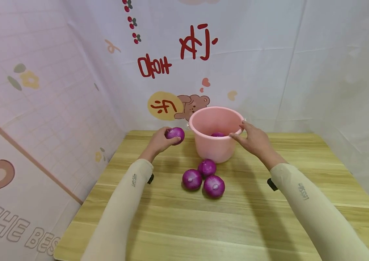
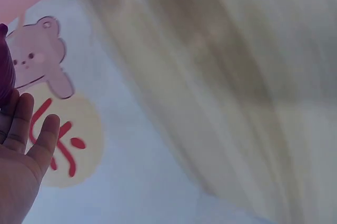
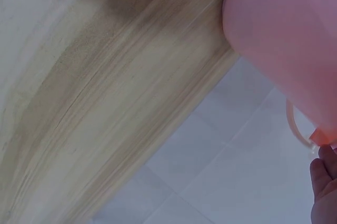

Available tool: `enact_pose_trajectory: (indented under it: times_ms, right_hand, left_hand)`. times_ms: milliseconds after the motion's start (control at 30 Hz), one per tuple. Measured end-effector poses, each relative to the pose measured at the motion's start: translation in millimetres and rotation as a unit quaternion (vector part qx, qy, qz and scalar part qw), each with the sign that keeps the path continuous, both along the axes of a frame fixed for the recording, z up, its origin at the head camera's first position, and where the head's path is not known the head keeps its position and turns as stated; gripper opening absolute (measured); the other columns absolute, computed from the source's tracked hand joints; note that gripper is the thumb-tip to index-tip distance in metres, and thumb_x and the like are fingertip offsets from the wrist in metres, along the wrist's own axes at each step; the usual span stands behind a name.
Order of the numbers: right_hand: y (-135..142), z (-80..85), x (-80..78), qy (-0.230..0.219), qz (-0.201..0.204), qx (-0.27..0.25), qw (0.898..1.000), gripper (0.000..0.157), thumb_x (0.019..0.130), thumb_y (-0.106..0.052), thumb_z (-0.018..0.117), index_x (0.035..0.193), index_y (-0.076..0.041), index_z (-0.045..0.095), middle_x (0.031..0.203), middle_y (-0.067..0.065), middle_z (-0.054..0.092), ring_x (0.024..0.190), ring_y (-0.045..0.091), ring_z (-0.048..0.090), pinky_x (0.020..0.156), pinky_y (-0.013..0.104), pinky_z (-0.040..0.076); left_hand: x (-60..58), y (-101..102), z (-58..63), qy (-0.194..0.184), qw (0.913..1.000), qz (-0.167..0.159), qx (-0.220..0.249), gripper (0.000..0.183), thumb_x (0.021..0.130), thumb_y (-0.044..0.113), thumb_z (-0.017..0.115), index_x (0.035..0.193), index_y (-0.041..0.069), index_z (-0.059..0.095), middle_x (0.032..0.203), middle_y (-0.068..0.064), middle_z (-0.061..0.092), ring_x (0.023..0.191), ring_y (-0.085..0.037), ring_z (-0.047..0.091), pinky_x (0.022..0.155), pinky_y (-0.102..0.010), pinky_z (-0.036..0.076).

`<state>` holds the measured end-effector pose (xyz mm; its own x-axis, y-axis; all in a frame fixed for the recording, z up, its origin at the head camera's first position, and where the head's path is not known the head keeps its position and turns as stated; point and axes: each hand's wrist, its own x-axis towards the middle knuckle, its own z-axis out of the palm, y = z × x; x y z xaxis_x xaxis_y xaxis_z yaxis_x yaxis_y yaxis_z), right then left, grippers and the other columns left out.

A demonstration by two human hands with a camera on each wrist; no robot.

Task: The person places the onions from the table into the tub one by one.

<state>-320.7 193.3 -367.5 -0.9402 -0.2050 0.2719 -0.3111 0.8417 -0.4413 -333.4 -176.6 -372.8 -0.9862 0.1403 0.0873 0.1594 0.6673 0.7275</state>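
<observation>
My left hand (image 1: 160,140) grips a purple onion (image 1: 176,135) between thumb and fingers, just left of a pink bucket (image 1: 215,146). In the left wrist view, part of that onion (image 2: 5,68) shows at the left edge above the fingers (image 2: 21,121). My right hand (image 1: 256,140) holds the bucket's rim at its right side, thumb at the front and fingers farther back. Inside the bucket a purple onion (image 1: 217,134) shows partly, its lower part hidden by the front wall. Three more onions (image 1: 192,179) lie clustered on the table in front of the bucket.
The wooden table (image 1: 171,224) has its back edge near a printed cloth wall (image 1: 252,54). Another cloth wall (image 1: 41,119) stands along the left side. The bucket's pale handle (image 3: 295,126) hangs by the rim in the right wrist view.
</observation>
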Motion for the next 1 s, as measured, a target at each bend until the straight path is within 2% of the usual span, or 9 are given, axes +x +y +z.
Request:
enact_pose_trajectory:
  times_ms: [267,467,833,1000]
  right_hand:
    - [1,3.0,0.7,-0.008,-0.005,0.002,1.0,0.082,0.094,-0.063,0.053,0.144,0.001,0.045,0.143,0.023,0.05,0.123,0.049,0.051,0.1,0.061,0.04]
    - [1,1.4,-0.1,-0.011,-0.01,0.004,1.0,0.084,0.093,-0.067,0.051,0.144,0.0,0.045,0.143,0.022,0.051,0.122,0.049,0.051,0.099,0.061,0.04]
    - [2,-0.6,1.2,-0.017,-0.014,0.003,1.0,0.089,0.091,-0.071,0.048,0.147,-0.002,0.042,0.143,0.019,0.052,0.122,0.047,0.052,0.099,0.061,0.04]
    - [2,-0.6,0.7,-0.016,-0.013,0.003,1.0,0.088,0.092,-0.07,0.049,0.148,-0.003,0.041,0.143,0.019,0.052,0.122,0.047,0.052,0.099,0.061,0.04]
  left_hand:
    - [-10.3,11,36.6,0.029,0.9996,-0.002,0.003,0.065,0.087,0.046,0.072,0.136,0.009,0.051,0.128,-0.012,0.058,0.114,-0.026,0.057,0.095,-0.042,0.049]
    - [-15.0,24,55.1,0.047,0.9988,-0.01,-0.008,0.067,0.086,0.049,0.072,0.136,0.009,0.052,0.126,-0.01,0.06,0.111,-0.023,0.058,0.094,-0.04,0.05]
    - [-21.3,58,68.7,0.051,0.9981,-0.03,-0.016,0.067,0.084,0.051,0.073,0.133,0.01,0.053,0.124,-0.008,0.059,0.108,-0.022,0.058,0.091,-0.037,0.051]
    - [-25.4,75,69.3,0.052,0.9976,-0.041,-0.017,0.074,0.085,0.05,0.073,0.142,0.01,0.049,0.146,-0.004,0.049,0.119,-0.022,0.055,0.096,-0.037,0.049]
